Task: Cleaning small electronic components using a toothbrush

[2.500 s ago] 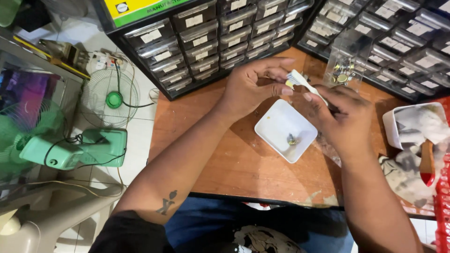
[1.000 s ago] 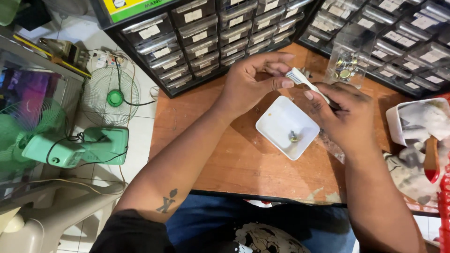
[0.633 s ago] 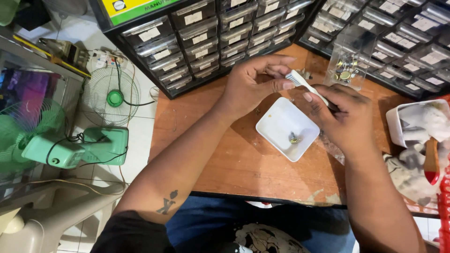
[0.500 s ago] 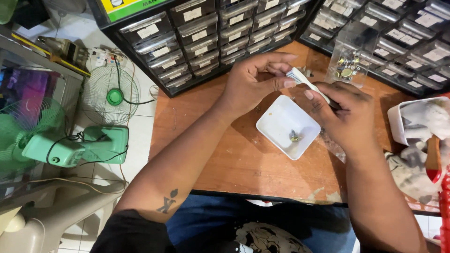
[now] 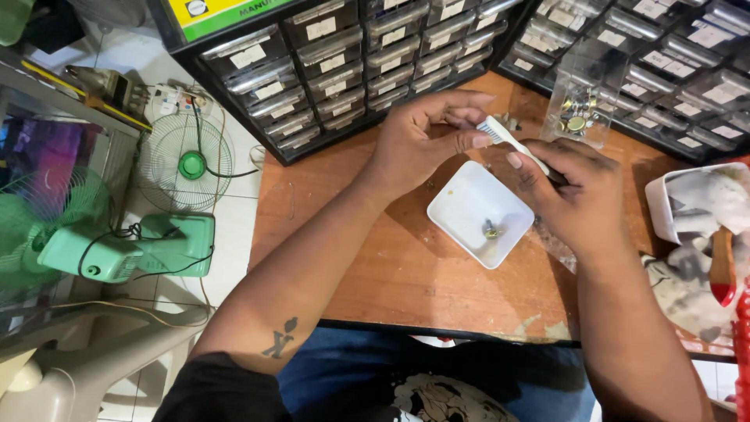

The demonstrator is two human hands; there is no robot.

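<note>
Nothing much has moved since earlier: left hand (image 5: 422, 144) pinches something too small to identify just above the white tray (image 5: 461, 205), right hand (image 5: 574, 195) grips the white brush (image 5: 508, 137). Brushing could flick it off the bench (image 5: 375, 266).

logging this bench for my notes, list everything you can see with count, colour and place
brush: one, white, above the dish, held by both hands
dish: one, white, square, mid-bench, small metal part inside
clear bag: one, small metal parts inside, back of bench
drawer cabinets: two, black with clear drawers, along the back
tub: one, white, rags inside, right edge
fan: one, green, on floor at left
fan grille: one, white, on floor
bench: one, brown wood
left hand: pinching at the bristles
right hand: gripping the handle
</note>
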